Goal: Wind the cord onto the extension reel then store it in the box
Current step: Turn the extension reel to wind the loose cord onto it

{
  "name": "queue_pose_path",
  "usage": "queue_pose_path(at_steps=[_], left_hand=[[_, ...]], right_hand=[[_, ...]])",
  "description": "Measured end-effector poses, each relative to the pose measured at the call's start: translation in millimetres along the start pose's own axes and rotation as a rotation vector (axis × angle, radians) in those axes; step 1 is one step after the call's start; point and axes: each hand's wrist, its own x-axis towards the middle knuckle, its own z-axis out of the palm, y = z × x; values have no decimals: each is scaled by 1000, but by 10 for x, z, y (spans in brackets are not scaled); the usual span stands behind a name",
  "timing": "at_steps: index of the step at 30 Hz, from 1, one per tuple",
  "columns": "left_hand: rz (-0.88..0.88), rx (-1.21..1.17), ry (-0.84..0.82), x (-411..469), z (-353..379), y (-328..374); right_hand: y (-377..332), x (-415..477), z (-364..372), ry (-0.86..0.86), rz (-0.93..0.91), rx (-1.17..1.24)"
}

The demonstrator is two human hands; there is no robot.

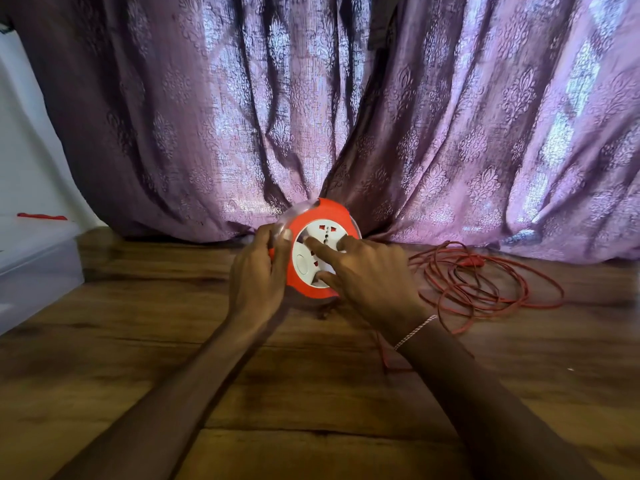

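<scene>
A round red extension reel (330, 211) with a white socket face (311, 258) stands tilted on its edge on the wooden floor, facing me. My left hand (258, 275) grips its left rim, thumb on the front edge. My right hand (363, 271) rests on the socket face with spread fingers touching the white disc. The red cord (485, 282) lies in a loose tangle of loops on the floor to the right, and one strand runs back under my right wrist toward the reel.
A translucent plastic storage box (38, 265) with a lid sits at the left edge, something red lying on top of it. Purple patterned curtains (346, 116) hang right behind the reel. The wooden floor (311, 427) stretches toward me.
</scene>
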Motion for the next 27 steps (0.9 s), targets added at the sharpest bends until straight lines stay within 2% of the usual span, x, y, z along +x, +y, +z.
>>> queue_pose_path(at_steps=[4, 9, 15, 17, 20, 22, 24, 25, 27], left_hand=[[36, 10, -13, -36, -24, 62], [101, 64, -50, -73, -47, 140], [115, 60, -49, -97, -39, 163], [115, 46, -21, -111, -24, 184], [97, 49, 0, -119, 2, 196], [74, 55, 4, -118, 9, 178], [36, 35, 15, -91, 11, 121], [14, 15, 23, -71, 7, 89], [-24, -31, 52, -28, 0, 35]], right_hand=[[-11, -4, 55, 42, 85, -4], [-88, 4, 64, -164, 436, 433], [-136, 0, 202, -65, 698, 685], [-135, 26, 191, -80, 838, 891], [-168, 86, 110, -102, 1098, 1376], [-174, 102, 5, -139, 1161, 1548], [-106, 89, -35, -165, 1058, 1458], [-25, 69, -23, -141, 935, 1240], [191, 14, -12, 16, 637, 644]])
